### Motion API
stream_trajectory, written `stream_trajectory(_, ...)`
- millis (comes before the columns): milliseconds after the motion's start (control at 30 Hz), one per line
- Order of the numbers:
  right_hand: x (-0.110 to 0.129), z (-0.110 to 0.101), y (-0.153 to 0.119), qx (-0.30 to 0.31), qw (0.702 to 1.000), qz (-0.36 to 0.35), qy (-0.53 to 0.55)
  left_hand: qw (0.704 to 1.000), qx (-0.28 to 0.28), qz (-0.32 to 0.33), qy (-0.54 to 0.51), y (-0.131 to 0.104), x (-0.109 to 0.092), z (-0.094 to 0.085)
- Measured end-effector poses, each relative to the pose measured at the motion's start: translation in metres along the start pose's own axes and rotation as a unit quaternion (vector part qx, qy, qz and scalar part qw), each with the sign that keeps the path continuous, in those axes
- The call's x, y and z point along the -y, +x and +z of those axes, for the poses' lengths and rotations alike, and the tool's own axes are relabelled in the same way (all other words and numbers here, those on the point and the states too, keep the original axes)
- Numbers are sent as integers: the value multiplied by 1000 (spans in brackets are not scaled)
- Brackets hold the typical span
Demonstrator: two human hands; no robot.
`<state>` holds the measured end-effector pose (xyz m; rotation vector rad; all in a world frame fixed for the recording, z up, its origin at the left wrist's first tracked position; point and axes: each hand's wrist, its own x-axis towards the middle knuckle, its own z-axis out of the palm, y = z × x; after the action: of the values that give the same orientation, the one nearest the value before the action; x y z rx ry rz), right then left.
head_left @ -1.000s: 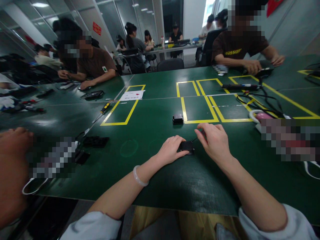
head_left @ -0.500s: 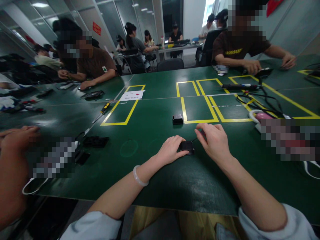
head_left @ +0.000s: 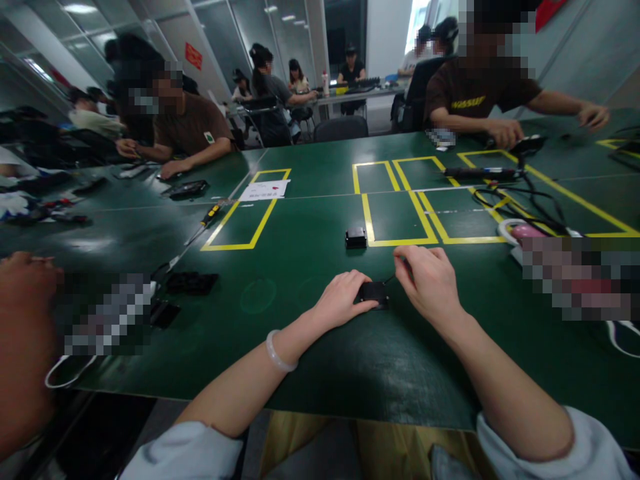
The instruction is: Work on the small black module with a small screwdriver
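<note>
My left hand (head_left: 343, 298) presses a small flat black block (head_left: 375, 295) against the green table, thumb along its near side and fingers over its left end. Small shiny points, like screw heads, show at the block's right edge. My right hand (head_left: 429, 279) is closed in a pinch on a thin screwdriver (head_left: 391, 279). Only its slim dark shaft shows, slanting down to the block's far right corner; the handle is hidden in the fingers. A second black block (head_left: 356, 237) stands on the table just beyond my hands.
Yellow tape rectangles (head_left: 400, 243) mark the table. A yellow-black screwdriver (head_left: 211, 214), black parts (head_left: 193, 283) and a paper label (head_left: 265, 191) lie to the left. Cables (head_left: 530, 203) lie at right. A neighbour's arm (head_left: 25, 333) reaches in at left; co-workers sit opposite.
My right hand has shifted slightly to the right and its grip has turned a little. My left hand and the block stay put. The neighbour's hand at left has drawn back.
</note>
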<state>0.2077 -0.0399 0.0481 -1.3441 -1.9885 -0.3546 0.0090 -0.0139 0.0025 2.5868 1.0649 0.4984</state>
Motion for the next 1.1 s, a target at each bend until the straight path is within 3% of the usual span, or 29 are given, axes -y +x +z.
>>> stream_trajectory(833, 0, 1, 0, -8, 1000, -6, 3, 1000, 3, 4, 2, 0, 0, -1)
stream_trajectory(1100, -1, 5, -1, -50, 999, -7, -10, 1000, 2, 5, -2, 0, -1, -1)
